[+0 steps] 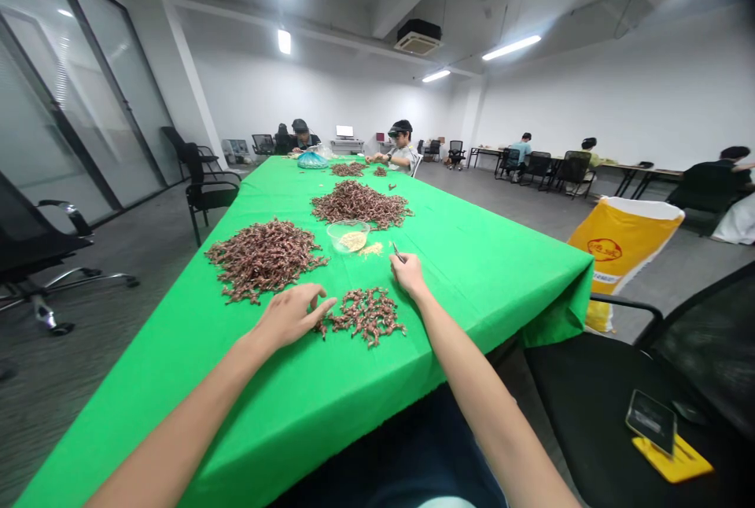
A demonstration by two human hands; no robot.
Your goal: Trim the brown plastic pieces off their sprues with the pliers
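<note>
My left hand (295, 316) lies over the green cloth with thumb and fingers apart, its thumb tip beside a small spread of reddish-brown knobbly pieces (369, 314). A few pieces lie just under the thumb; no held piece shows. My right hand (408, 274) is closed around slim, dark, pointed tweezers (397, 252), whose tips point away from me. Beyond the hands stands a clear plastic bowl (338, 234) with pale yellowish bits in it. More pale bits (371, 249) lie loose on the cloth between the bowl and the tweezers.
A large heap of brown pieces (265, 258) lies left, another (361, 204) behind the bowl. Two people sit at the table's far end near a blue plastic bag (312, 160). At right are a yellow sack (613, 244) and a black chair (575, 406) bearing a phone (650, 418).
</note>
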